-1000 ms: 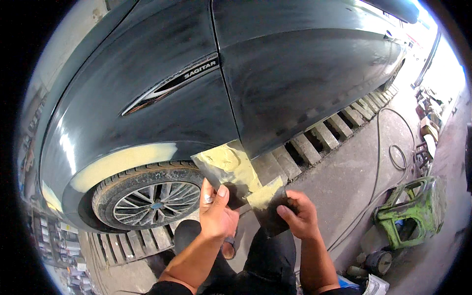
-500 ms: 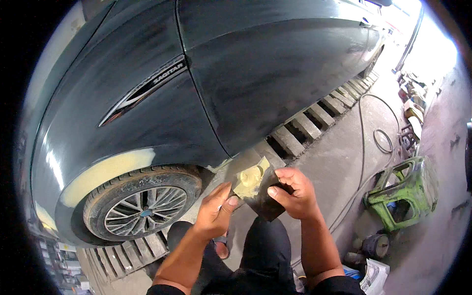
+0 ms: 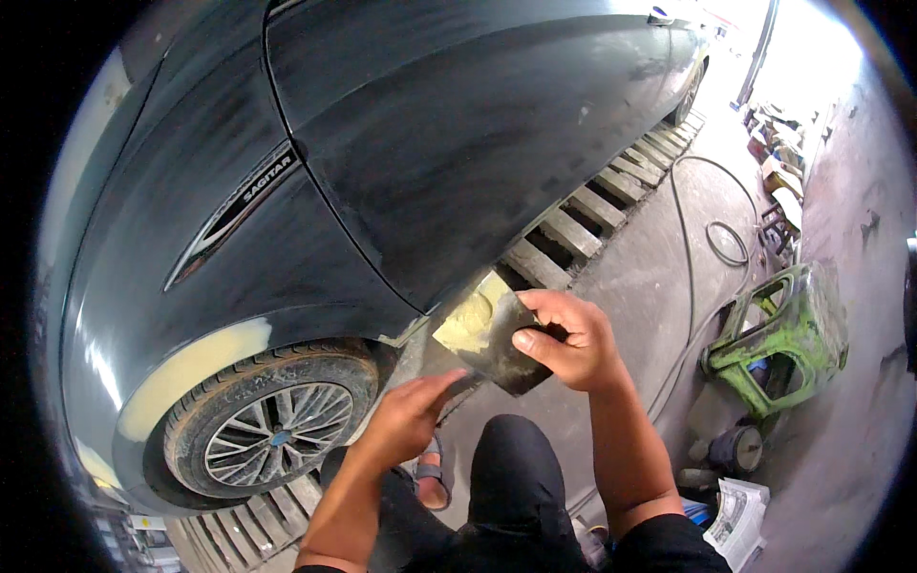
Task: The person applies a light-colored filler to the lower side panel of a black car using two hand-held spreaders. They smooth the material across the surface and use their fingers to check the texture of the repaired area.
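Observation:
My right hand [image 3: 571, 342] grips a dark, flat plate [image 3: 516, 358] by its right side, thumb on top and fingers beneath. A thick smear of pale yellow paste [image 3: 468, 323] covers the plate's far left part. My left hand [image 3: 413, 413] is beside the plate's near left edge, fingers pressed together and pointing toward it. Something thin and dark shows by its fingertips; what it is, and whether they touch the plate, I cannot tell. Left of my hands is a dark grey car [image 3: 430, 162] with a pale yellow patch [image 3: 196, 368] above its front wheel [image 3: 280, 437].
A slatted grating [image 3: 573, 224] runs along the car's side. At right stand a green plastic stool [image 3: 778, 344] and a round can [image 3: 735, 449], with crumpled paper [image 3: 740, 516] nearer me. A hose [image 3: 690, 239] loops over the floor. My knee [image 3: 516, 468] is below my hands.
The car has shifted leftward in view. My left hand has moved lower relative to the plate, and its thumb no longer shows over the near left corner. My right hand keeps its grip.

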`<action>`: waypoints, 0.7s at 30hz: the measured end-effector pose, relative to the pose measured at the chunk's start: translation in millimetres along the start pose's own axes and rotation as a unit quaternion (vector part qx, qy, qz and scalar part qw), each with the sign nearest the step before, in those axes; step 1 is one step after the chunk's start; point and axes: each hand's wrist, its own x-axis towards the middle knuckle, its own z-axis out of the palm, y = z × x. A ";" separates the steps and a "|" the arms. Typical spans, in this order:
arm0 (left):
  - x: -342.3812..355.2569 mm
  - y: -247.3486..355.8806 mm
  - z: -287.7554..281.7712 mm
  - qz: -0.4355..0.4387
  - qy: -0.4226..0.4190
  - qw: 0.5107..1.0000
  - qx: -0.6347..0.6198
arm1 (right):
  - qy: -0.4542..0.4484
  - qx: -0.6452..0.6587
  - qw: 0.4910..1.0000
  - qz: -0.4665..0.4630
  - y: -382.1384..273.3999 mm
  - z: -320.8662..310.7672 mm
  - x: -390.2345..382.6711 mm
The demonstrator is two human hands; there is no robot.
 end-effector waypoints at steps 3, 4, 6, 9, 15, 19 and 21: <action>-4.1 -14.2 -8.4 -0.127 0.060 0.963 -0.231 | -0.074 -0.058 0.990 -0.105 -13.7 -5.9 5.2; -2.2 -16.7 -9.9 -0.112 0.038 0.940 -0.319 | -0.124 -0.047 0.978 -0.161 -13.9 -7.2 8.7; -3.9 -21.8 -13.0 -0.066 0.013 0.904 -0.422 | -0.223 -0.024 0.960 -0.167 -16.3 -3.4 7.0; -2.2 -19.8 -13.5 -0.027 0.012 0.896 -0.443 | -0.233 -0.030 0.961 -0.147 -12.9 4.2 9.4; -10.6 -18.0 -8.6 -0.111 0.036 0.895 -0.431 | -0.244 -0.168 0.944 -0.145 -0.1 -4.3 18.0; -7.6 -0.9 -2.6 -0.054 0.078 0.878 -0.469 | -0.236 -0.327 0.907 -0.118 33.1 -17.0 15.2; -0.4 6.8 1.2 -0.058 0.136 0.886 -0.439 | -0.087 -0.356 0.922 -0.123 33.6 -16.2 3.3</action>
